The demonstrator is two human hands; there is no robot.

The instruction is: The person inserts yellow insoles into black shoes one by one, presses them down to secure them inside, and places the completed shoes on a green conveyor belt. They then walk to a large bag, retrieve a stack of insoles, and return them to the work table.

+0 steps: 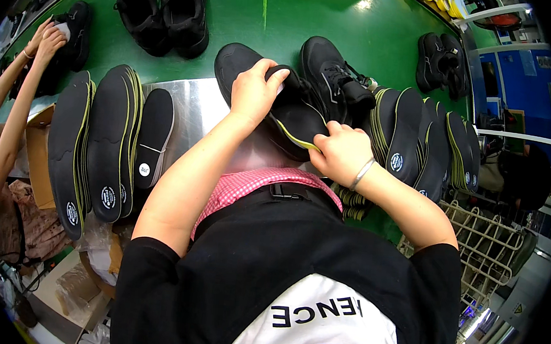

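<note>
A black shoe [234,64] lies in front of me on the table with its toe pointing away. My left hand [254,96] is closed on the shoe at its opening, thumb near the raised tongue. Between thumb and fingers, my right hand [343,153] pinches the heel end of a black insole [297,123] with a yellow-green edge. The insole's front end runs toward the shoe's opening, where my left hand and the shoe's upper hide it. Just right of it stands a second black shoe [323,62] with laces, touched by neither hand.
Stacks of insoles flank me at left [106,139] and right [403,133]. More black shoes [165,14] stand farther back on the green table [249,8]. At far left, a co-worker's hands [45,41] hold another shoe. A wire rack [484,237] is at lower right.
</note>
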